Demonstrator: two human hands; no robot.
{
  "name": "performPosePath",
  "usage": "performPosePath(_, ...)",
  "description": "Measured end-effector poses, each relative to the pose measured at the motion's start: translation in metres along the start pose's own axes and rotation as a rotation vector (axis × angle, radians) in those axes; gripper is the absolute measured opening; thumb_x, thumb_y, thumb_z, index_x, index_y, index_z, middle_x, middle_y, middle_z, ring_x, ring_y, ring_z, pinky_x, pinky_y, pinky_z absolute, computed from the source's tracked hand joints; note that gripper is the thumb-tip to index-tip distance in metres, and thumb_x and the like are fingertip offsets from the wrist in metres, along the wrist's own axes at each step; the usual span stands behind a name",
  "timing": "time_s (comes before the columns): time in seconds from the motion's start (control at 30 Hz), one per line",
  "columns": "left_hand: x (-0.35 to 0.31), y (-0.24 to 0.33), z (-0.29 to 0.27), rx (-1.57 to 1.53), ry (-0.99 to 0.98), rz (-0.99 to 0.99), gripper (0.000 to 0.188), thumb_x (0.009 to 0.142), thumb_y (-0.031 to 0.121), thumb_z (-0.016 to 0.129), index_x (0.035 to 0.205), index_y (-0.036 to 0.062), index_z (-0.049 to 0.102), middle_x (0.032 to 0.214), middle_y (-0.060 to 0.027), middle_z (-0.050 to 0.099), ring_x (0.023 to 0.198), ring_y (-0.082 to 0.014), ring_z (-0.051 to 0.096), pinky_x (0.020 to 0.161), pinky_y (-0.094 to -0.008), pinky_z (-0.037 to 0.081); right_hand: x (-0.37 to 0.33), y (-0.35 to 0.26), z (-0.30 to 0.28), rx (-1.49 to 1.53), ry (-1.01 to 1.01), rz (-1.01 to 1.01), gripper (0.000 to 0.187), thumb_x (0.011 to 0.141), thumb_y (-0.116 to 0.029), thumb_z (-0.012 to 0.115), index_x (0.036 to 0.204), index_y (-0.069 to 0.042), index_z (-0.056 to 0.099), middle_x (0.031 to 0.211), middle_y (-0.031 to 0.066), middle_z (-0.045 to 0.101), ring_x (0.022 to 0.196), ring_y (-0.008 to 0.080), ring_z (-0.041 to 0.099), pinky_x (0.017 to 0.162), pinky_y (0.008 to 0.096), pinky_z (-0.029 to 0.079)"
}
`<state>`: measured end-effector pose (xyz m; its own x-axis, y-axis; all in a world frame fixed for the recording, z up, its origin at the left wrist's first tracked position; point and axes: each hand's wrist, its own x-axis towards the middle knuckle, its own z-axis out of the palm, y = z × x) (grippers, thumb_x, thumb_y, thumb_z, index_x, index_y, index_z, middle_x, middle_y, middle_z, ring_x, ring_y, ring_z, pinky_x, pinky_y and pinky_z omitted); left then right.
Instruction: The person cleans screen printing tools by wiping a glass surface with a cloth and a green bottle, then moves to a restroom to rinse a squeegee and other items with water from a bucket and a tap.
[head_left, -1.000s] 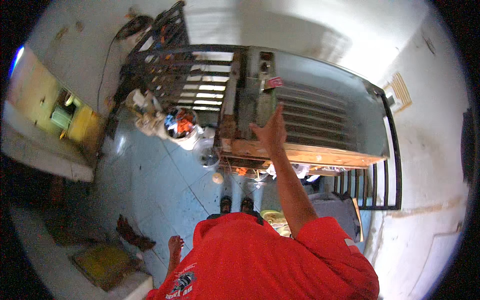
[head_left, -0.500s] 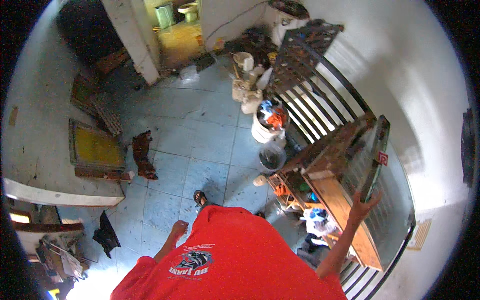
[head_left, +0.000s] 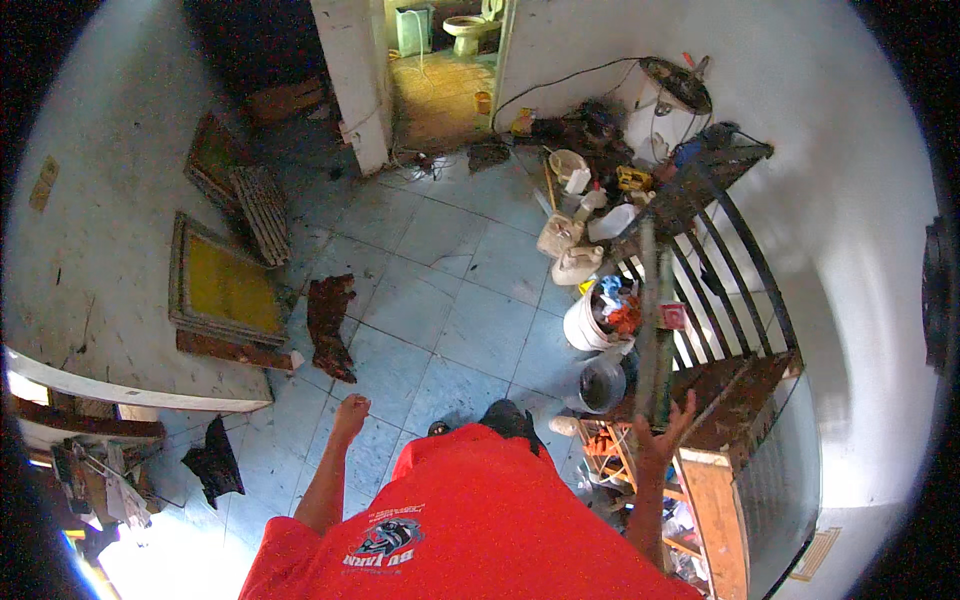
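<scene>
Presently, left hand (head_left: pixel 350 414): loosely closed.
Right hand (head_left: pixel 658 440): half-open, holding long bar (head_left: pixel 655 350), one.
White bucket (head_left: pixel 581 326), beyond right hand: one.

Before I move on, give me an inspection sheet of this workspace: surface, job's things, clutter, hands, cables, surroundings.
Surface: blue tiled floor, dark specks and stains.
Job's things: long greenish bar, its near end at the right hand; small red piece beside it, attachment unclear.
Clutter: white bucket of colourful bits, clear round container, pale jug, brown ragged piece.
Hands: right holds the bar, some fingers spread; left hand apart from everything, nothing seen in it.
Cables: one dark cable along the far wall.
Surroundings: doorway with toilet beyond; yellow-faced panel against the left wall.
</scene>
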<state>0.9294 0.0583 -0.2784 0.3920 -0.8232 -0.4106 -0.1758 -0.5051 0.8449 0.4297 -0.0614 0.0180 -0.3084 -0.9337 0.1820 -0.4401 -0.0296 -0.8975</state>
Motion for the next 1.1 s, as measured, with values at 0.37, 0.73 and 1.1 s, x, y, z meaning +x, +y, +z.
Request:
performPosePath(0.37,0.106,-0.038,-0.037,0.594,0.04,0.105,0.023,0.082,0.028,0.051,0.085,0.0066,0.06,0.087,-0.014,0.059,0.086,-0.0314,0.054,0.071,-0.0412,0.045,0.183,0.011,0.233,-0.005,-0.441,-0.045,0.096,0.063,-0.019,0.072,0.137,-0.007,0.012,0.12,0.0194,0.039,0.107,0.0279,0.044,0.09,0.0364,0.039)
performPosePath(0.73,0.175,0.024,0.004,-0.297,0.264,-0.783,0.026,0.082,0.029,0.052,0.082,0.0039,0.058,0.068,-0.0094,0.058,0.06,-0.02,0.056,0.051,-0.0361,0.044,0.389,-0.011,0.465,0.048,-0.729,-0.158,0.099,0.061,-0.027,0.074,0.134,0.001,0.015,0.133,0.0226,0.028,0.122,0.0347,0.033,0.101,0.0391,0.028)
performPosePath(1.1,0.547,0.096,-0.043,0.184,-0.014,-0.434,0.031,0.083,0.031,0.051,0.091,0.0022,0.057,0.077,-0.0136,0.059,0.072,-0.0245,0.058,0.064,-0.0376,0.044,0.547,-0.054,0.692,-0.025,-0.84,-0.182,0.095,0.064,-0.022,0.074,0.135,-0.004,0.013,0.129,0.0213,0.033,0.119,0.03,0.036,0.096,0.0367,0.033)
